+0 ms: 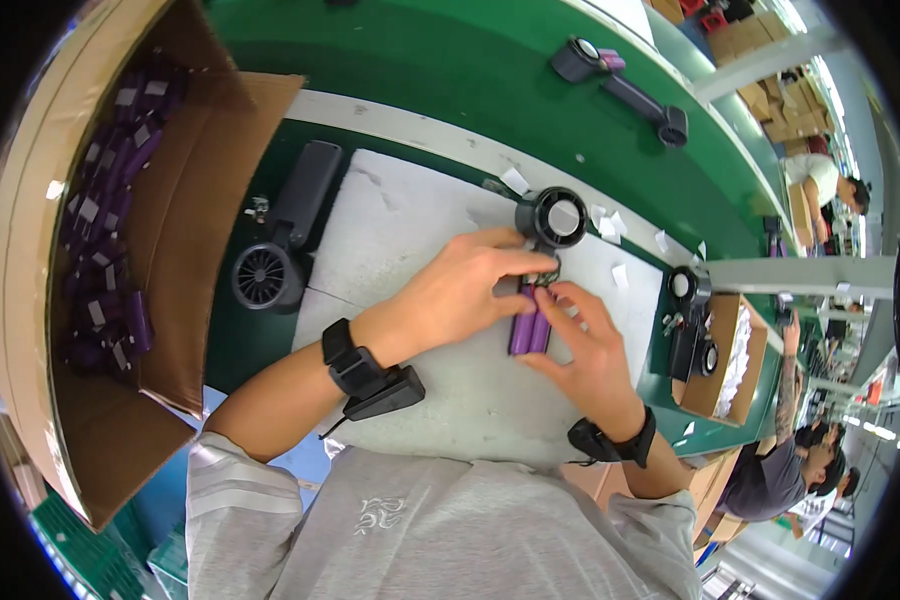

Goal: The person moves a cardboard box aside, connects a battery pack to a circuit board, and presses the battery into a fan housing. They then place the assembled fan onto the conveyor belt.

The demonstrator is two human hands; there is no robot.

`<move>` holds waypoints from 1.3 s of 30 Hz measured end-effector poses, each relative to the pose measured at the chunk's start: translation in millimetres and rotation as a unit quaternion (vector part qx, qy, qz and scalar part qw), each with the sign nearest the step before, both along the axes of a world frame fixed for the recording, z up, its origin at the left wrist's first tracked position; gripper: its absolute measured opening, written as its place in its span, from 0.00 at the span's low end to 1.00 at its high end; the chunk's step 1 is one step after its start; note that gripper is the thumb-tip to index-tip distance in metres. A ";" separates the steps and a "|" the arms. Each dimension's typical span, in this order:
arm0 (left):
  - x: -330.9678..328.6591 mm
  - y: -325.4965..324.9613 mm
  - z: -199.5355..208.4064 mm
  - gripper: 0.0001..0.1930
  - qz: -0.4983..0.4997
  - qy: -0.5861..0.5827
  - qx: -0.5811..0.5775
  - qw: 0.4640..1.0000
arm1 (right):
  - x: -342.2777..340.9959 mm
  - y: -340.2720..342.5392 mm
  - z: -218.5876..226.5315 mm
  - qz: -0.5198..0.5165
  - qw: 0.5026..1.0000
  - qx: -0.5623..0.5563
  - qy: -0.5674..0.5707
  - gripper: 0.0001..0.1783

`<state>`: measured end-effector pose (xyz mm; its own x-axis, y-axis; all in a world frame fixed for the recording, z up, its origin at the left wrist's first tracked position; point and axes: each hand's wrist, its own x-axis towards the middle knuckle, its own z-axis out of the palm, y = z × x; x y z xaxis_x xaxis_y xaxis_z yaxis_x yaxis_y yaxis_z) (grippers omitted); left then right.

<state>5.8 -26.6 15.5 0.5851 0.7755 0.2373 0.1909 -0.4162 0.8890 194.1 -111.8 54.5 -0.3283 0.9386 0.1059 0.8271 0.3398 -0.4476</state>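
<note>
A dark handheld fan lies on a white foam pad, its round head pointing away from me. Two purple cylindrical battery cells sit side by side in its handle. My left hand is closed, thumb and fingers pinching at the fan's neck where small wires or parts show. Across from it, my right hand grips the battery cells, with its thumb near their lower end and its fingertips at their top. The fingertips partly hide the spot between neck and cells.
A cardboard box of purple battery packs stands at left. Beside it lies another dark fan. Paper scraps litter the pad's far edge. A small box and fan parts are at right; more lie on the green bench.
</note>
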 end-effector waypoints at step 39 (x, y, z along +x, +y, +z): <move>-0.4 -4.1 20.8 0.15 -0.060 -0.107 -0.110 0.986 | 35.7 71.0 41.1 -0.079 0.972 -0.071 0.208 0.29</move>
<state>5.4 -30.7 36.3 0.6306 0.7502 0.1991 -0.0507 -0.2162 0.9750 229.8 -40.9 95.6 -0.1360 0.9886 0.0651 0.6008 0.1345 -0.7880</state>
